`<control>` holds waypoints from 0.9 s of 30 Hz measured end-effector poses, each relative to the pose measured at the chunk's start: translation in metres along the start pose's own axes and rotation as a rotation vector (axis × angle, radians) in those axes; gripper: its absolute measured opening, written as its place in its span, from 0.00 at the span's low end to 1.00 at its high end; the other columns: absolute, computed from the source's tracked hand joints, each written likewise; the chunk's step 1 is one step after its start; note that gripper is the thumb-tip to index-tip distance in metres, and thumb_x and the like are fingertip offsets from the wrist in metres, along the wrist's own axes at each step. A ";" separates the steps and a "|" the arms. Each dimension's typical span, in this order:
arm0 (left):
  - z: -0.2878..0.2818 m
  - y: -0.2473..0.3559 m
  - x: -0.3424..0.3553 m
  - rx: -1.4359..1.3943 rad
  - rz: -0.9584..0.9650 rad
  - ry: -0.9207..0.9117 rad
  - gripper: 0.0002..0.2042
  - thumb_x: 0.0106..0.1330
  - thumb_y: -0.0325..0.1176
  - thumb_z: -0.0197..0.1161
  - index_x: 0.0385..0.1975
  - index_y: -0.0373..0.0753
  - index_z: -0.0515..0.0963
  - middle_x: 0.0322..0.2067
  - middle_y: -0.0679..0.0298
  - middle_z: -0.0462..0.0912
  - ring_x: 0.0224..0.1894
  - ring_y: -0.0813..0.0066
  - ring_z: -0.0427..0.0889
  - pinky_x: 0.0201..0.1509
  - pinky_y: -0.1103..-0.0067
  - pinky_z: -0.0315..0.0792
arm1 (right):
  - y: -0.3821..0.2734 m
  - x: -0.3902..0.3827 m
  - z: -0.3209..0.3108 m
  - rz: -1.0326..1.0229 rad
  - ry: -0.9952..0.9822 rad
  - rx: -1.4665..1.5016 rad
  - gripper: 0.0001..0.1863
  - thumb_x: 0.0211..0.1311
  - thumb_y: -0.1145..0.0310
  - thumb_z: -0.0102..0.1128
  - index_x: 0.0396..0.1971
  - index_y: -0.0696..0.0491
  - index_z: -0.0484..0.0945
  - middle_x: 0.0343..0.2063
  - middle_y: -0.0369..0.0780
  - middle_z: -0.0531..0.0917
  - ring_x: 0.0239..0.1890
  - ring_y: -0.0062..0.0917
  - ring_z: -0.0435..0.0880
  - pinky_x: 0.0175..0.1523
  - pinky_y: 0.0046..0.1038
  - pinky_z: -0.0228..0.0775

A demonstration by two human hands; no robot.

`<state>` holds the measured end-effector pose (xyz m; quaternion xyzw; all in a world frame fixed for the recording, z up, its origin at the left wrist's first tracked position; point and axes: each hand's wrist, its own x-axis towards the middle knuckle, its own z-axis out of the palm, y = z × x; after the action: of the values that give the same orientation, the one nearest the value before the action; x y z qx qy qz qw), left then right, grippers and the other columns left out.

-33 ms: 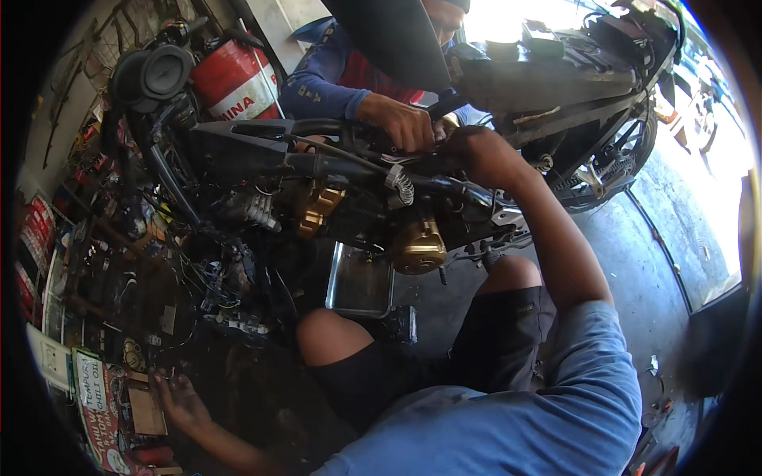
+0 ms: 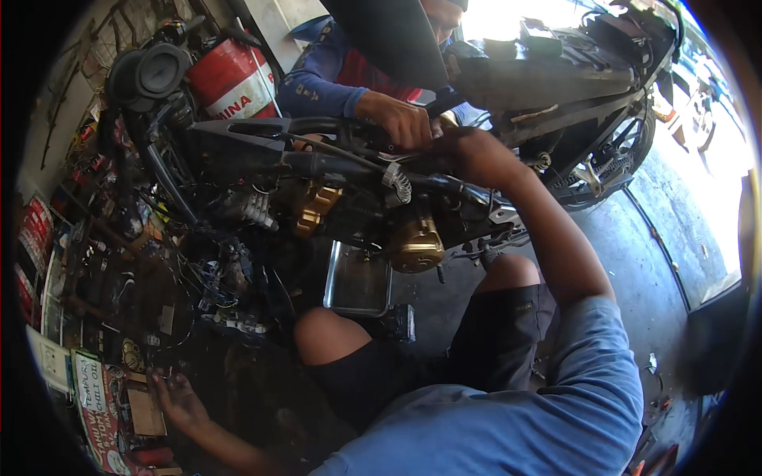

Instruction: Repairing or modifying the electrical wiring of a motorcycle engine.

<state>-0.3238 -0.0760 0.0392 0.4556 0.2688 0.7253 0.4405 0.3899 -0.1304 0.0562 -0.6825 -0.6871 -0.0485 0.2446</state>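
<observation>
A partly stripped motorcycle frame stretches across in front of me, with a gold engine cover low in its middle and a gold part left of that. My right hand reaches over the frame's upper tubes. Its fingers curl down into shadow, closed on something hidden from view. Right beside them is a co-worker's hand, bent over the same spot. Low on the left, my left hand is palm up with loosely bent, parted fingers, near a cardboard piece. A small bright spot shows at its fingertips; I cannot tell what it is.
A metal tray lies on the floor below the engine. Behind the frame stand a red and white drum and the co-worker. Another motorcycle is at the back right. Tangled wires and assorted parts crowd the left.
</observation>
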 end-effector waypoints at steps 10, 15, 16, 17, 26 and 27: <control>0.000 -0.004 0.005 -0.034 -0.024 0.066 0.20 0.70 0.30 0.64 0.61 0.35 0.74 0.52 0.62 0.78 0.48 0.75 0.76 0.48 0.76 0.70 | 0.000 -0.007 -0.011 -0.177 0.058 0.106 0.16 0.56 0.73 0.67 0.46 0.55 0.83 0.39 0.49 0.86 0.42 0.45 0.86 0.50 0.42 0.78; 0.000 -0.004 0.012 -0.066 0.005 -0.008 0.21 0.71 0.30 0.64 0.62 0.35 0.73 0.51 0.61 0.78 0.49 0.75 0.75 0.47 0.76 0.70 | -0.002 -0.012 -0.008 -0.120 0.076 0.087 0.16 0.55 0.76 0.67 0.46 0.56 0.83 0.39 0.48 0.86 0.44 0.46 0.85 0.51 0.42 0.77; 0.004 -0.005 0.011 -0.028 0.014 -0.008 0.21 0.71 0.29 0.63 0.62 0.35 0.72 0.51 0.61 0.78 0.49 0.76 0.75 0.47 0.76 0.70 | -0.002 -0.017 -0.008 -0.155 0.178 0.081 0.15 0.55 0.75 0.68 0.45 0.56 0.84 0.38 0.47 0.86 0.42 0.44 0.86 0.50 0.41 0.78; 0.009 -0.007 0.010 0.010 0.023 -0.011 0.21 0.71 0.29 0.63 0.63 0.35 0.72 0.51 0.61 0.78 0.49 0.76 0.75 0.48 0.77 0.70 | -0.002 -0.023 -0.009 -0.189 0.280 0.073 0.15 0.56 0.75 0.68 0.44 0.56 0.84 0.38 0.46 0.87 0.41 0.43 0.87 0.48 0.40 0.79; 0.011 -0.066 -0.030 0.150 -0.164 0.083 0.18 0.69 0.32 0.60 0.58 0.39 0.76 0.48 0.63 0.80 0.50 0.69 0.79 0.53 0.72 0.75 | -0.048 -0.077 0.018 0.093 0.677 0.385 0.08 0.56 0.71 0.73 0.24 0.57 0.83 0.18 0.41 0.80 0.19 0.28 0.78 0.29 0.28 0.68; 0.038 -0.073 -0.045 0.258 -0.196 0.201 0.17 0.68 0.31 0.60 0.56 0.39 0.77 0.48 0.63 0.80 0.50 0.68 0.80 0.53 0.71 0.76 | -0.061 -0.072 0.020 0.014 0.708 0.397 0.09 0.57 0.71 0.74 0.23 0.57 0.82 0.17 0.41 0.80 0.19 0.25 0.75 0.28 0.28 0.66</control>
<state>-0.2522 -0.0821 -0.0213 0.4052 0.4454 0.6803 0.4179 0.3224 -0.1917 0.0258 -0.5677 -0.5516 -0.1453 0.5936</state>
